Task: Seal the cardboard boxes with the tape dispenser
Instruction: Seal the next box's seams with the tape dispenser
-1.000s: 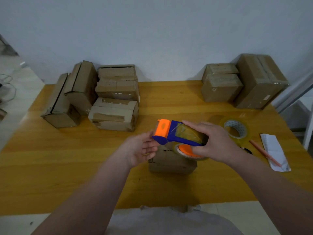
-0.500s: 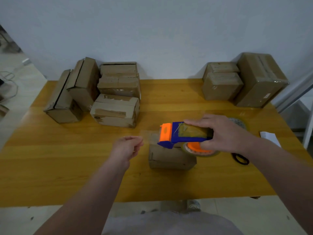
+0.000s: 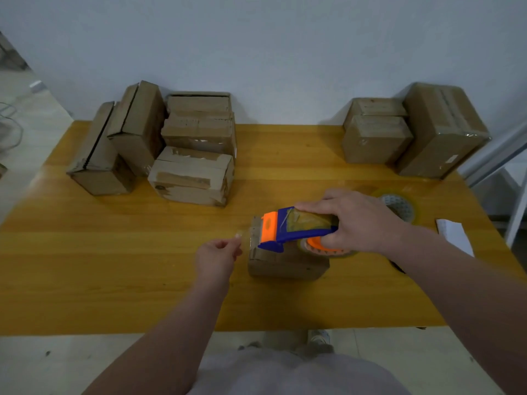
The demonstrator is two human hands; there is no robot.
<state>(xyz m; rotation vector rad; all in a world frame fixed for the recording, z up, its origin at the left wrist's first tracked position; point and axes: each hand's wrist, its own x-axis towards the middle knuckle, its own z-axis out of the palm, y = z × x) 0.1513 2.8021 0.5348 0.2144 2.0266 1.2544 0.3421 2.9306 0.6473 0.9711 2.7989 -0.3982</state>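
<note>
While the right hand (image 3: 359,220) curls its fingers over the top of the blue and orange plastic tape dispenser (image 3: 288,229), thumb tucked beneath by the orange roll hub, the left hand (image 3: 215,256) pinches the free end of the clear tape (image 3: 242,233) between thumb and forefinger, with its other fingers folded in. The tape dispenser hangs low over the small brown cardboard box (image 3: 285,266), which lies on the yellow wooden table (image 3: 114,252) right under the right fingers and just beside the left fingertips. The dispenser's orange blade end points toward the left fingers, and the short clear strip spans the gap between them, above the box's near edge. Whether it touches the cardboard yet I cannot tell.

This looks like the start of a strip: the tape is drawn out but not laid. The next move likely calls for the left fingers to press the tape end down onto the side of the box nearest them and hold it there. The right hand can then pull the tape dispenser away from the left fingertips along the top seam, keeping it low and the strip taut, and tilt it so the blade cuts.

Beyond the left fingers stands a pile of brown cardboard boxes (image 3: 188,178), apparently waiting. Beyond the right fingers sit three more brown boxes (image 3: 376,138), and a spare roll of clear tape (image 3: 399,205) lies just past the right knuckles
</note>
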